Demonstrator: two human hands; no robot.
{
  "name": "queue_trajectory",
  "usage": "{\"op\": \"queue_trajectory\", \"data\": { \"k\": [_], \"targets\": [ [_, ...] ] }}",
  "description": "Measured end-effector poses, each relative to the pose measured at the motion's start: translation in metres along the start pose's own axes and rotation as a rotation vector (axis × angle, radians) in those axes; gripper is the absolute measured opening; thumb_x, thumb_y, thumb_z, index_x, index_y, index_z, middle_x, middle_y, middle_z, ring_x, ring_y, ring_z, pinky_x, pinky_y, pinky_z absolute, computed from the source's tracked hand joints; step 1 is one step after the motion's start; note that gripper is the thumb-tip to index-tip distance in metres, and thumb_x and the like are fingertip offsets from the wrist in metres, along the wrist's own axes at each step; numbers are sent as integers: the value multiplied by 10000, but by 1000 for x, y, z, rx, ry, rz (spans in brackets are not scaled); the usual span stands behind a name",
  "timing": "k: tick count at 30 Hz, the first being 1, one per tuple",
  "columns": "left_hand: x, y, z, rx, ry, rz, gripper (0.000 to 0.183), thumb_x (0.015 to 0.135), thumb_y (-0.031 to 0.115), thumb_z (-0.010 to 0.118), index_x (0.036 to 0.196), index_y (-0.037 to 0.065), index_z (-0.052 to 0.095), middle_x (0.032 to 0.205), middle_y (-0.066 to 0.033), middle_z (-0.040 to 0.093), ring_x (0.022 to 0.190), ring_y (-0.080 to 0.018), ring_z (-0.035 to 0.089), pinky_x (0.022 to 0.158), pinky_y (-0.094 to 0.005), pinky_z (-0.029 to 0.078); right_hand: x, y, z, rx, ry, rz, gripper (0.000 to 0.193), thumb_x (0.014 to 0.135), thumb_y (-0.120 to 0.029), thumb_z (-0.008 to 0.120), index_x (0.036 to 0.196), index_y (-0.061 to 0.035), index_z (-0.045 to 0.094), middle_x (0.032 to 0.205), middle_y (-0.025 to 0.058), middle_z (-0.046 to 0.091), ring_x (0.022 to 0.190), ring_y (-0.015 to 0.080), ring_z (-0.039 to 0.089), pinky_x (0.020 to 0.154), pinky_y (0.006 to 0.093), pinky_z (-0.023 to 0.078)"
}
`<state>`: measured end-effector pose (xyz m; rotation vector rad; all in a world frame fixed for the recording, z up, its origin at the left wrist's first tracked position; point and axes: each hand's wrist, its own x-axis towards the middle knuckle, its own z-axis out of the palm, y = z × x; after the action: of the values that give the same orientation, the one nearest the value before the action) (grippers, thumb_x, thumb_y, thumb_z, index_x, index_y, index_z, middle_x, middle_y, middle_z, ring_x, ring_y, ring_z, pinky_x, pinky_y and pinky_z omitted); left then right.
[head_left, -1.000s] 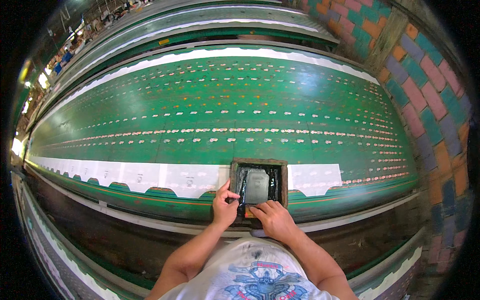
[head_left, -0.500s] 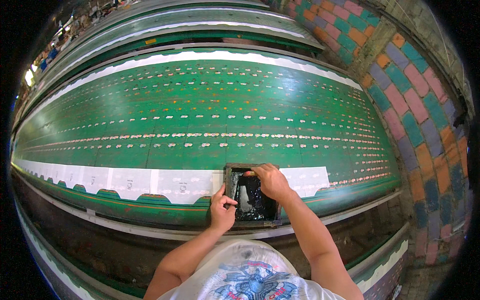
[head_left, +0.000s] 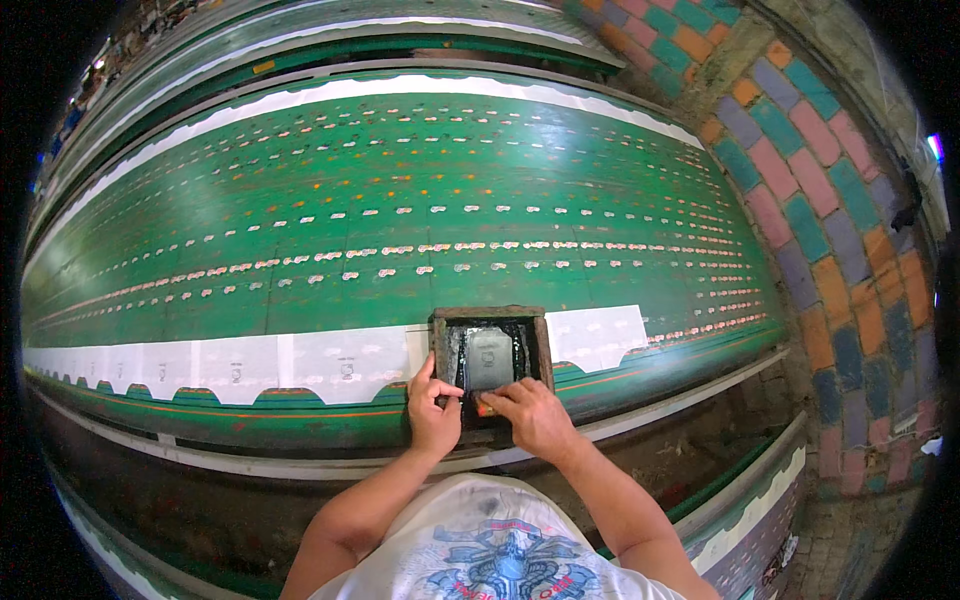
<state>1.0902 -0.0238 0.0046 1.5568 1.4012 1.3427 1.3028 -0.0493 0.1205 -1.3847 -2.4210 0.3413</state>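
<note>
The step in hand looks like spreading dark ink over the mesh window point(head_left: 490, 360) inside the frame point(head_left: 490, 313), which sits over the near edge of the green bench point(head_left: 360, 312). The left hand point(head_left: 434, 412) appears to grip the frame's left rail, index finger pointing away from the person, thumb bent inward. The right hand point(head_left: 535, 412) is closed on a small orange-edged squeegee point(head_left: 486, 408) at the frame's near end. The next move seems to call for even pressure across the mesh window and a steady frame. The frame's long axis appears to run away from the person; the squeegee's seems to lie crosswise, though fingers hide much of it. White sheets point(head_left: 350, 365) lie left and right of the frame.
</note>
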Motion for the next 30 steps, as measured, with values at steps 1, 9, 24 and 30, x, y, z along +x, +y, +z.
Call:
{"op": "queue_trajectory", "data": {
  "k": [1,9,24,30],
  "targets": [
    [1,2,-1,1,1,-7,201,805,-104,767,852,90,746,1662,-281,601,1467,-440,602,1228,-492,460,-5,-6,-1,-7,-27,9,581,807,-10,752,1379,-103,797,1187,126,782,1084,353,709,988,470,590],
    [3,-2,-1,29,0,-22,202,795,-102,761,860,89,750,1653,-284,611,1471,-439,618,1240,-489,466,-30,-8,-10,170,-23,-1,487,901,-115,838,1384,-76,795,1290,160,758,1193,384,692,1051,483,572],
    [-8,72,122,-73,21,58,252,810,-160,715,911,68,752,1674,-324,565,1574,-443,536,1303,-506,421,-154,127,-33,500,477,410,327,972,-52,827,1299,-45,825,1340,189,784,1282,381,720,1131,482,546],
    [-21,78,199,-108,13,-49,237,822,-145,723,910,72,761,1681,-312,568,1578,-416,545,1309,-486,409,-198,179,-56,506,507,420,333,963,-35,820,1295,-34,817,1366,187,775,1349,393,674,1167,498,514]
  ]
}}
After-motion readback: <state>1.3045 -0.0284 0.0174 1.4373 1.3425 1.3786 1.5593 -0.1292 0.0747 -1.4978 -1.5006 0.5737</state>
